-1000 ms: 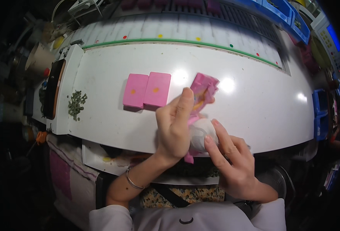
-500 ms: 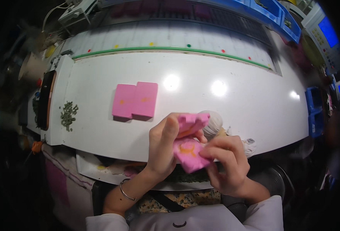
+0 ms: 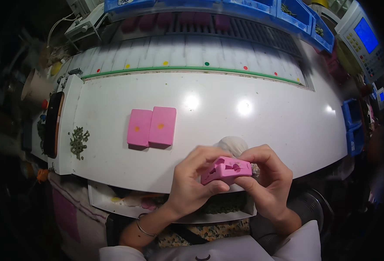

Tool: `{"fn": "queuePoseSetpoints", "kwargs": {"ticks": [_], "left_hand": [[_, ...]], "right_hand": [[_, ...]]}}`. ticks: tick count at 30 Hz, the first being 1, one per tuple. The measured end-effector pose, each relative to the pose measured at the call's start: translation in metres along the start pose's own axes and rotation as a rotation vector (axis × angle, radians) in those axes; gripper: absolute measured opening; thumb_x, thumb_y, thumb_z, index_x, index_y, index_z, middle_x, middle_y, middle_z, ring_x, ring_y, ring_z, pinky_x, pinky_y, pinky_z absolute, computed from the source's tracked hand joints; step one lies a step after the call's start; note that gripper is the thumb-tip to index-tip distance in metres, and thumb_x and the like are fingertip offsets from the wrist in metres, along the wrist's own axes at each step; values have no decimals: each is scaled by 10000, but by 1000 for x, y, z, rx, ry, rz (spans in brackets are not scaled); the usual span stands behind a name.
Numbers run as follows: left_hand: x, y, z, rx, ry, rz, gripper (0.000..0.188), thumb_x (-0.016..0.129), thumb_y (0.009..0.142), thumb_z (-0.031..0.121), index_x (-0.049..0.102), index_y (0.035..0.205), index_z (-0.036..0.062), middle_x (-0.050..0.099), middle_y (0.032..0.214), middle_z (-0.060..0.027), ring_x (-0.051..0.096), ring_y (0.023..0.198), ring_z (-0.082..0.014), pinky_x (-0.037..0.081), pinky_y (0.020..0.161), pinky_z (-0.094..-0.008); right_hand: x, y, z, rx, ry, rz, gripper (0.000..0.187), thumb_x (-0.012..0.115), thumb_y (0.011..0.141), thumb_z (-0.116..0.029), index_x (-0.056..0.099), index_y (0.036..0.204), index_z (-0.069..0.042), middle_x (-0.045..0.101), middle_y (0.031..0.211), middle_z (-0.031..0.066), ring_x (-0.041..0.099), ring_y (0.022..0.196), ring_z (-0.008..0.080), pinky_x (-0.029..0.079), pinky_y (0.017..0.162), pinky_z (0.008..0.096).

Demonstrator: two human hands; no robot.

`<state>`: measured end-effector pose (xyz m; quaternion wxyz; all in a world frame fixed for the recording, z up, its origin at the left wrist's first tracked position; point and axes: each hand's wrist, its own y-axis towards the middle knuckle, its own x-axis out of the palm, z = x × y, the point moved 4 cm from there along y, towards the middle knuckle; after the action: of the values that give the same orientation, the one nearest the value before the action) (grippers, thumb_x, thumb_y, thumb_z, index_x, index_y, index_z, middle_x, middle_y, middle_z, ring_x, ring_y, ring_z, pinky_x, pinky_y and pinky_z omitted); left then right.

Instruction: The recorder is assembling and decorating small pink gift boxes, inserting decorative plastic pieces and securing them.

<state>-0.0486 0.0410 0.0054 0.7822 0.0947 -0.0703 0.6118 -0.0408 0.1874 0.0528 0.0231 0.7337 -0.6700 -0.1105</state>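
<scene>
Between my two hands, above the near edge of the white worktop [image 3: 113,169], is a pink rubber mould [image 3: 235,173] with its halves pressed together. A notched opening shows on the side toward me. My left hand [image 3: 191,176] grips its left end between thumb and fingers. The thumb and fingers of my right hand [image 3: 270,182] pinch the right end. Just beyond the mould sits a rounded white cloth bag [image 3: 232,143], partly hidden by my hands. Two more pink rubber moulds [image 3: 162,126] lie flat side by side to the left, each with an orange spot.
Small green pieces [image 3: 78,142] lie in a heap at the left, near a dark phone-like slab [image 3: 53,124]. Below the worktop an open drawer [image 3: 126,209] holds more green pieces. Blue bins [image 3: 298,17], a green-edged rack [image 3: 187,67] and a machine with a blue screen [image 3: 366,35] stand behind.
The mould was spread apart, with orange inside, and its halves are now together. My right hand has shifted from the lower half to the right end. The view has tilted slightly.
</scene>
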Motion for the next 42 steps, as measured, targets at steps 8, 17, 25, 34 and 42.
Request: {"fn": "queuePoseSetpoints", "kwargs": {"ticks": [8, 17, 25, 34, 42], "left_hand": [[-29, 1, 22, 191, 98, 20, 332, 700, 789, 90, 605, 1092, -6, 574, 975, -58, 545, 846, -111, 456, 738, -238], [-88, 28, 52, -368, -61, -222, 560, 283, 976, 461, 565, 1043, -19, 588, 930, -64, 571, 855, -107, 471, 753, -260], [-318, 152, 109, -108, 969, 716, 332, 695, 717, 187, 612, 953, -32, 636, 890, -104, 619, 823, -167, 499, 726, -294], [-361, 199, 113, -131, 1406, 849, 466, 788, 602, 326, 649, 864, -34, 626, 915, -257, 601, 934, -383, 489, 821, -407], [-179, 146, 92, -100, 1117, 163, 327, 609, 846, 240, 633, 1017, -38, 655, 933, -139, 596, 846, -143, 479, 737, -296]], "right_hand": [[23, 14, 4, 6, 1, -49, 243, 692, 734, 21, 561, 939, 29, 571, 877, 99, 561, 805, 151, 453, 737, 257], [78, 58, 32, 17, 29, -41, 434, 693, 745, -32, 507, 1133, 31, 542, 1113, 181, 531, 1046, 247, 432, 895, 333], [111, 55, 29, -199, -545, -376, 822, 746, 654, -64, 317, 1352, -6, 237, 1387, 284, 323, 1237, 433, 301, 1027, 443], [104, 61, 41, -162, -492, -354, 778, 715, 674, -20, 314, 1339, 23, 268, 1370, 278, 331, 1235, 438, 317, 1017, 443], [91, 67, 24, -241, -364, -135, 853, 730, 662, -29, 247, 1360, 54, 329, 1283, 299, 418, 1105, 393, 375, 938, 424]]}}
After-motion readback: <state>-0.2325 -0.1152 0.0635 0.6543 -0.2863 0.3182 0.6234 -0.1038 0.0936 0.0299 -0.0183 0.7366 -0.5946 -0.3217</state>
